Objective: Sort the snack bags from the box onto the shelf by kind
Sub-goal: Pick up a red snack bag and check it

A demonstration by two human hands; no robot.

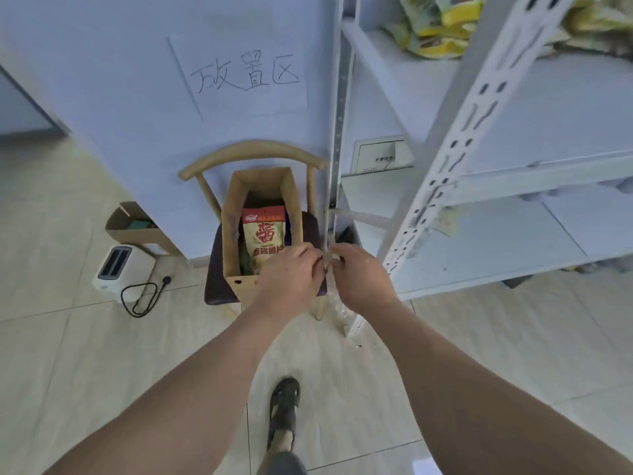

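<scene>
In front of the chair, both hands meet over the open box.

On the chair (219, 269) by the wall the cardboard box (239, 200) stands upright with its flaps open, likely so its bags can be lifted straight out; a red-and-cream snack bag (263, 231) lies on top inside it, with darker packs barely visible under it. The left hand (291, 279) and right hand (363, 279) come together just right of the box, fingers curled, each grip pinching what looks like a thin clear plastic piece (330, 286) hanging between them; what it is I cannot tell. The white shelf (496, 234) stands close on the right, within easy reach, and yellow-green bags (435, 32) already sit grouped on an upper level, probably one kind's place.
</scene>
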